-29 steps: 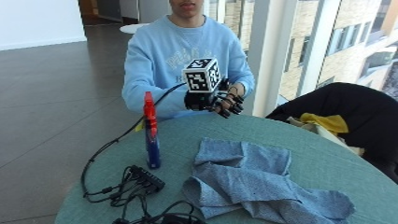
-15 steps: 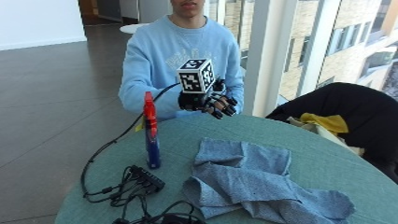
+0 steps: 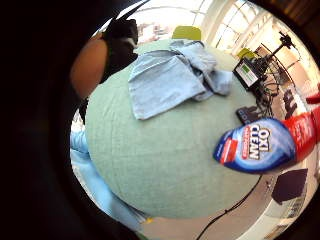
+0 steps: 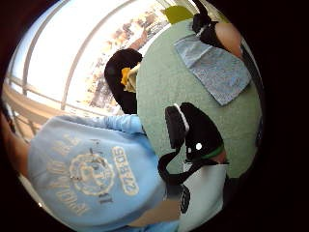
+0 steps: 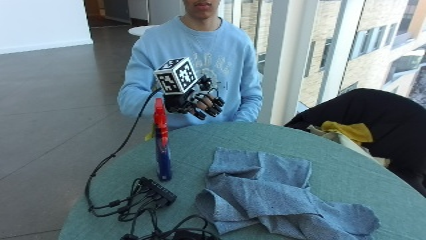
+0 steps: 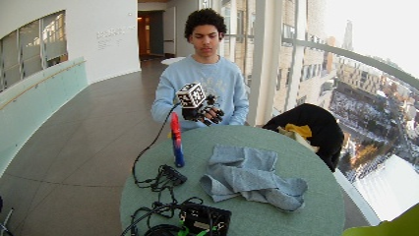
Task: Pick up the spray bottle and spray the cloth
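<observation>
The gloved right hand (image 5: 200, 102) is held in the air above the near edge of the round green table (image 5: 373, 185) – its fingers are loosely curled and nothing is held. The spray bottle (image 5: 162, 140) stands upright on the table, apart from the hand. The blue cloth (image 5: 273, 195) lies crumpled beside the bottle.

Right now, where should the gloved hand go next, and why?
Probably down and sideways to the spray bottle. The gloved right hand hovers above the table's far edge, holding nothing, while the bottle stands upright and untouched beside the cloth.
</observation>
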### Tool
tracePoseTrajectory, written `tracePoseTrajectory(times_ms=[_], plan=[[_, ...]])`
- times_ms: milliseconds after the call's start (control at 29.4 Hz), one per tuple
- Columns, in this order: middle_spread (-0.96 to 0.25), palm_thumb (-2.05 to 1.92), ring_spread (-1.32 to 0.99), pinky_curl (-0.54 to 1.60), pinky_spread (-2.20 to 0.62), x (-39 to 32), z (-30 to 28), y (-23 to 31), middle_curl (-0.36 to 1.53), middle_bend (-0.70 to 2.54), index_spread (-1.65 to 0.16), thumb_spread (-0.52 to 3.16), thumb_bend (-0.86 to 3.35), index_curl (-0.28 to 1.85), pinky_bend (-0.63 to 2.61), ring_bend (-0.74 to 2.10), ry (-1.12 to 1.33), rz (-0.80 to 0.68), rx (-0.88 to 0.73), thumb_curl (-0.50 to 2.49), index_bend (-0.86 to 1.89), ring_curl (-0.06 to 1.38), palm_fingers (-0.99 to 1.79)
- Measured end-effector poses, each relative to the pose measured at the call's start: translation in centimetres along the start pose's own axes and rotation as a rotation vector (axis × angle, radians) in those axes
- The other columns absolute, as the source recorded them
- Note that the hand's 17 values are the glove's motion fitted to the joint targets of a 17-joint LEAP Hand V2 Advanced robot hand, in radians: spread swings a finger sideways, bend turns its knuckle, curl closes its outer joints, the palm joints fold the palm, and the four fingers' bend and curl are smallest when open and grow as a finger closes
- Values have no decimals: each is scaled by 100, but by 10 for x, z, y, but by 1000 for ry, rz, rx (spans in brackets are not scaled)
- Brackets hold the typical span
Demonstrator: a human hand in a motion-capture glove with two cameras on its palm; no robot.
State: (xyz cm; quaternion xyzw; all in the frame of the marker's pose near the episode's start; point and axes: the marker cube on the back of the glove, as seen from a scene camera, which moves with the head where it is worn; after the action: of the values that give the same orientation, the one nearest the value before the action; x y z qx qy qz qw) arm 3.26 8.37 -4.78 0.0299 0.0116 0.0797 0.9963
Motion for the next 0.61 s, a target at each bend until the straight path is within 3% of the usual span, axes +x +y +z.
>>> tracePoseTrajectory(times_ms=[306,613], plan=[[-9,66,0,28,22,25,-21,61,35,23,-37,119,9,35,18,19,-37,108,52,29,18,24,68],[-9,68,-1,29,21,61,-28,98,36,20,-36,120,5,35,18,20,-134,310,152,31,17,26,71]])
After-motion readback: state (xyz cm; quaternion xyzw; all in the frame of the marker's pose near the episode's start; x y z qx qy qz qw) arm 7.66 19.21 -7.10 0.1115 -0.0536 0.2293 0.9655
